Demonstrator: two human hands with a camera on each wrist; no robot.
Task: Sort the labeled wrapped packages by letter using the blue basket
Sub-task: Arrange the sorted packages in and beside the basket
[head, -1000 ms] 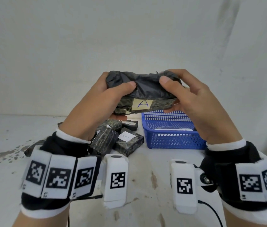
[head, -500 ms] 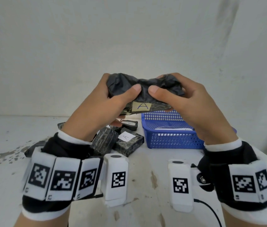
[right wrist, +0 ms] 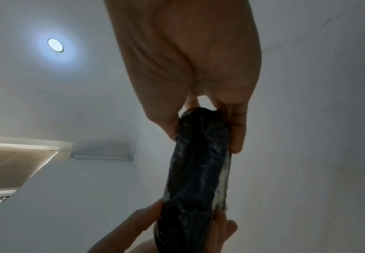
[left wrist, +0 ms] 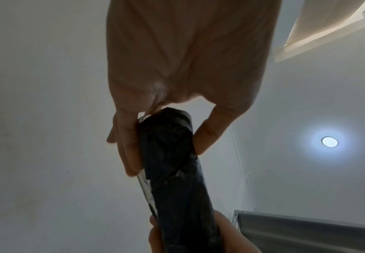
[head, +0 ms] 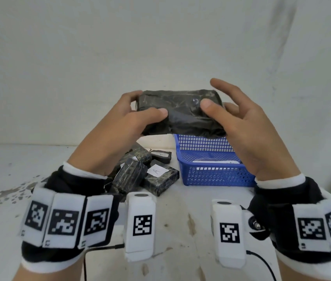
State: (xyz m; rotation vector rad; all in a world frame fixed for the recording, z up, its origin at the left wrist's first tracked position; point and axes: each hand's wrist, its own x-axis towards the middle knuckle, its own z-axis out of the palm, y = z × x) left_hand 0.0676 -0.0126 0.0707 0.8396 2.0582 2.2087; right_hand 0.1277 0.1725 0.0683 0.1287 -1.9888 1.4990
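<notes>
Head, package: you hold a flat oblong package [head: 178, 112] in crinkled, glossy black wrap above the blue basket [head: 207, 157], a rigid plastic mesh tub on the worktop [head: 170, 220].
Head, hands: your left hand [head: 118, 128] pinches one end; your right hand [head: 239, 126] clamps the other with thumb and lower fingers, forefinger lifted.
Head, pile: boxy wrapped packages [head: 140, 171] beside the basket.
Left wrist: fingers [left wrist: 127, 150] curled round the end.
Right wrist: fingers [right wrist: 238, 130] gripping the wrinkled end.

Below the fingers [head: 152, 115] the blue basket [head: 211, 175] and a pile of wrapped packages [head: 140, 175] sit in the way; nearer on the counter [head: 180, 220] there's open room, just wrist cables.
</notes>
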